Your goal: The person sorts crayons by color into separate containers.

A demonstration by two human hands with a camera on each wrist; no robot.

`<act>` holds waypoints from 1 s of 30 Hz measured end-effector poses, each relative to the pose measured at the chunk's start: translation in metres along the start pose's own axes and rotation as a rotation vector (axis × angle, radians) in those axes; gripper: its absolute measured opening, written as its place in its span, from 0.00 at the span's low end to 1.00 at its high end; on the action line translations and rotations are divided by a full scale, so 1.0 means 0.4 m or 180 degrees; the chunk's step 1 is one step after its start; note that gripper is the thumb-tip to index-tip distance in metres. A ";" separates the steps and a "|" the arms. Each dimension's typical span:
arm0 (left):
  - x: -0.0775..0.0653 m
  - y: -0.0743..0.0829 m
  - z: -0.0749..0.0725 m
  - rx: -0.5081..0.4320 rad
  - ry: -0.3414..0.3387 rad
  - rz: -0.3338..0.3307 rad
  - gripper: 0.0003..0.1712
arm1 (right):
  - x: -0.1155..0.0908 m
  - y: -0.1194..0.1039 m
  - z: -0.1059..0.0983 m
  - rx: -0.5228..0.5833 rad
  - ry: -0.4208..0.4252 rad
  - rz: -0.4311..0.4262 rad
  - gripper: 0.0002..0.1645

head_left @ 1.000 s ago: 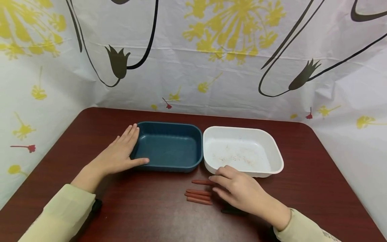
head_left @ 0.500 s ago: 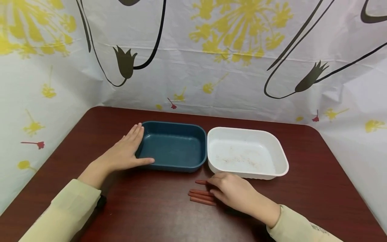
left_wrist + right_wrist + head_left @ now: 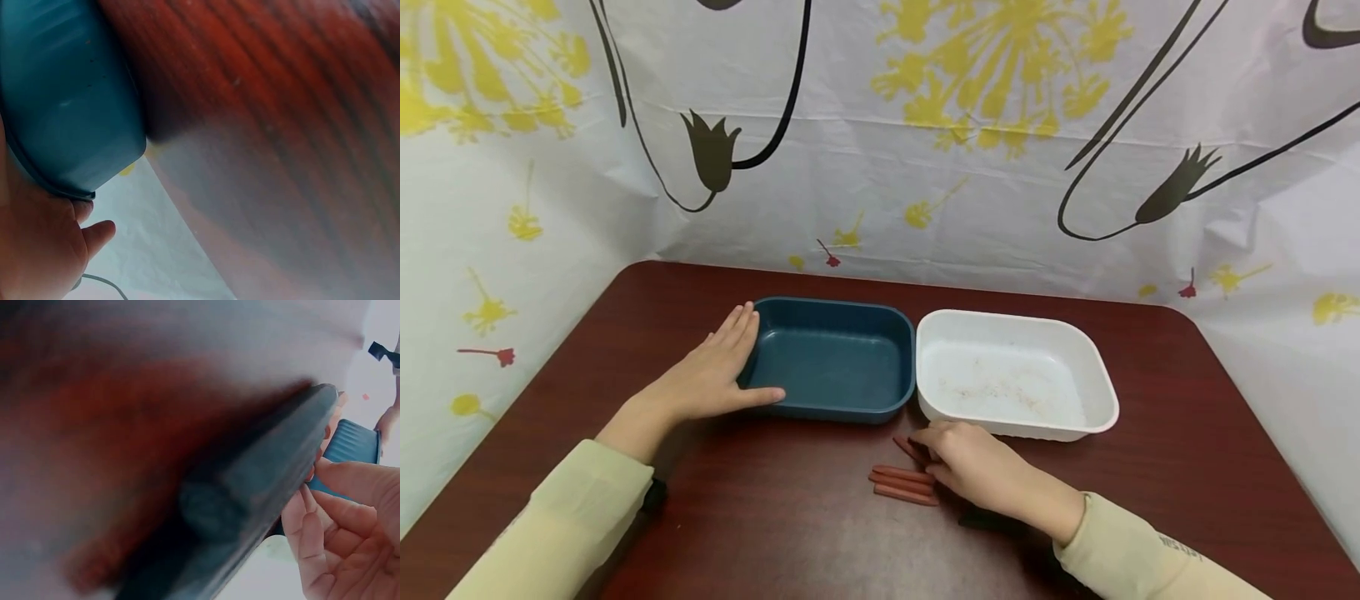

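Observation:
In the head view, my left hand rests on the left end of a dark blue-green tray, its fingers along the end and its thumb over the front rim. My right hand pinches the near end of a thin red-brown stick, now slanted on the table just before the white tray. Nearer me, three similar red-brown sticks lie side by side, their right ends close to the right hand's thumb. Both trays stand side by side; brownish specks dot the white one's floor.
Under the right hand lies something dark; in the right wrist view a dark teal stick fills the foreground, blurred. The dark red table meets a patterned white sheet behind and at both sides.
My right hand has reached the lone red-brown stick and taken hold of its end; the stick has swung from level to slanted. The left hand keeps its place on the blue-green tray.

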State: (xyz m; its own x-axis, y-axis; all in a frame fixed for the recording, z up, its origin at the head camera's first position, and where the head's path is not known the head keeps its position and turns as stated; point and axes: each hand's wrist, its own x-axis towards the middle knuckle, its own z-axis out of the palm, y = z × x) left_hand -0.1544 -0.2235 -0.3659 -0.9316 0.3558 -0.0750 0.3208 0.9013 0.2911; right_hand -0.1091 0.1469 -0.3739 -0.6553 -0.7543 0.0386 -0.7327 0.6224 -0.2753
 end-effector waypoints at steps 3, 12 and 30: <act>0.000 -0.002 0.001 -0.0010 0.0005 -0.0003 0.70 | 0.005 -0.001 -0.001 -0.0004 0.0008 0.0027 0.12; 0.003 -0.009 0.007 -0.0081 0.0023 0.0012 0.70 | 0.007 -0.003 0.006 0.0256 -0.0017 0.0179 0.11; 0.010 -0.012 0.011 -0.0118 0.0069 0.0020 0.71 | 0.020 -0.054 -0.049 0.0359 0.0231 -0.0069 0.10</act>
State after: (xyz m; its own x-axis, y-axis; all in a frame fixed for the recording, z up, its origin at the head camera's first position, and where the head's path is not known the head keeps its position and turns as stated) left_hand -0.1588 -0.2251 -0.3719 -0.9331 0.3557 -0.0526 0.3205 0.8891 0.3267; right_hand -0.1022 0.1313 -0.3490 -0.6541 -0.7477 0.1140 -0.7242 0.5757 -0.3797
